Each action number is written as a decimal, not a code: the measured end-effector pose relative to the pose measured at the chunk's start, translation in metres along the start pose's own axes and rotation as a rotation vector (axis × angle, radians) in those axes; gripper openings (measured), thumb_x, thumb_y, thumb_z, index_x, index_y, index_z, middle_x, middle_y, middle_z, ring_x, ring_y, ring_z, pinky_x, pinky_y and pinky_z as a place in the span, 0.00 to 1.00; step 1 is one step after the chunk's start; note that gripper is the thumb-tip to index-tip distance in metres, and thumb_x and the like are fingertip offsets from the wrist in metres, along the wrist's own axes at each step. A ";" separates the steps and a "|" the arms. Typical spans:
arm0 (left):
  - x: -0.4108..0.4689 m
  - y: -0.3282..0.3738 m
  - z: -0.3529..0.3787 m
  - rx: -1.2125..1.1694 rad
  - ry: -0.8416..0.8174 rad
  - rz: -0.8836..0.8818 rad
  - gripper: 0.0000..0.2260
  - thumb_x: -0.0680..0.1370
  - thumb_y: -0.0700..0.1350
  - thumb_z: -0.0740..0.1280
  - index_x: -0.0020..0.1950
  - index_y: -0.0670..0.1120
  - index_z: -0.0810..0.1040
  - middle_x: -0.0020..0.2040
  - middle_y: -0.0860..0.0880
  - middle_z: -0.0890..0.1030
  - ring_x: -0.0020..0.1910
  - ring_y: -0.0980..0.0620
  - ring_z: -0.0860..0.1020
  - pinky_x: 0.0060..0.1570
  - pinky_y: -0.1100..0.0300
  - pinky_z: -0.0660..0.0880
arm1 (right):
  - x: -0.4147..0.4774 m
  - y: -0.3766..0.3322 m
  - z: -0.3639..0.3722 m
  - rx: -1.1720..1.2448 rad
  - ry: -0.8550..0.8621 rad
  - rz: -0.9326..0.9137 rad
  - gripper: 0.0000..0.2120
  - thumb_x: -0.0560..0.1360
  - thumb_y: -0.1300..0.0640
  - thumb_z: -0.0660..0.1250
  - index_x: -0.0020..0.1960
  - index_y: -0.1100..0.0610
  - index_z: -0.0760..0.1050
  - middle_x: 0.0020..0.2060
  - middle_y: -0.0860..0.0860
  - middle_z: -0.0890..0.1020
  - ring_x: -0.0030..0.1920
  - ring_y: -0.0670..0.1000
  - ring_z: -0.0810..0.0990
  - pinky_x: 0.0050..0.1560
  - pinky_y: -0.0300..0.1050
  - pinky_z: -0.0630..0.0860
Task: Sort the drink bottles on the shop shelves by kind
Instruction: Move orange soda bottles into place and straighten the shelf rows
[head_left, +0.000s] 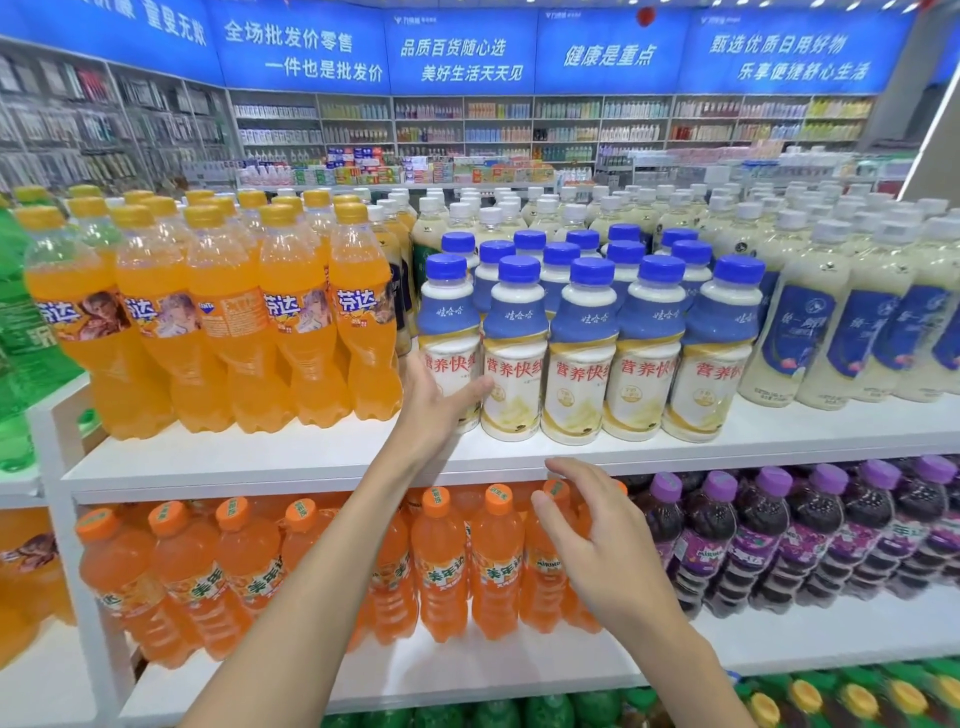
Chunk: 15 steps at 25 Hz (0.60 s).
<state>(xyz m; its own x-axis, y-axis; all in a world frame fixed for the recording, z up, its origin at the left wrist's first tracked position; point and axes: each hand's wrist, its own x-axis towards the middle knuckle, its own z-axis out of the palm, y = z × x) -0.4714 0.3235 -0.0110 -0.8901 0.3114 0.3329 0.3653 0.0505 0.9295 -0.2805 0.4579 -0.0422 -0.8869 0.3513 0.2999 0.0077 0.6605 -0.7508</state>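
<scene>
On the top shelf (311, 462) stand orange Fanta bottles (218, 322) with yellow caps at the left, white milk-drink bottles (576, 343) with blue caps in the middle and pale bottles (841, 322) with white caps at the right. My left hand (434, 402) reaches to the leftmost front milk-drink bottle (449, 322), fingers straight against its lower side. My right hand (597, 540) hovers with fingers spread in front of the orange Mirinda bottles (493, 561) on the shelf below, holding nothing.
Purple grape soda bottles (769, 540) fill the lower shelf's right side. Green bottles (21, 332) stand at the far left and green-capped ones (810, 696) on the bottom shelf. Behind are wall shelves (467, 124) of toiletries under blue signs.
</scene>
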 end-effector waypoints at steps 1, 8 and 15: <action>0.001 -0.001 0.000 -0.008 -0.011 0.003 0.27 0.77 0.45 0.76 0.66 0.56 0.62 0.69 0.51 0.73 0.70 0.54 0.75 0.66 0.52 0.78 | 0.001 -0.001 0.001 -0.008 0.003 -0.003 0.18 0.82 0.43 0.63 0.72 0.42 0.71 0.63 0.31 0.72 0.60 0.25 0.66 0.60 0.27 0.62; 0.000 -0.002 -0.004 -0.008 -0.053 -0.014 0.32 0.76 0.51 0.78 0.72 0.50 0.62 0.68 0.54 0.76 0.66 0.60 0.78 0.65 0.50 0.79 | 0.001 -0.001 0.004 -0.033 0.019 -0.014 0.19 0.82 0.44 0.63 0.72 0.44 0.71 0.66 0.34 0.73 0.63 0.32 0.67 0.63 0.35 0.64; -0.022 -0.004 -0.009 0.100 0.002 0.019 0.33 0.76 0.58 0.75 0.76 0.54 0.64 0.72 0.57 0.74 0.71 0.57 0.74 0.72 0.48 0.72 | -0.004 0.006 0.004 -0.064 -0.021 -0.040 0.20 0.83 0.44 0.62 0.73 0.45 0.70 0.68 0.37 0.73 0.70 0.40 0.69 0.66 0.39 0.65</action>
<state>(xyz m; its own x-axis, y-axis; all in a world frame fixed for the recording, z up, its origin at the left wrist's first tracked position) -0.4559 0.3083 -0.0203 -0.8832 0.3115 0.3505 0.4072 0.1387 0.9027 -0.2789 0.4583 -0.0499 -0.8964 0.3107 0.3160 0.0013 0.7150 -0.6992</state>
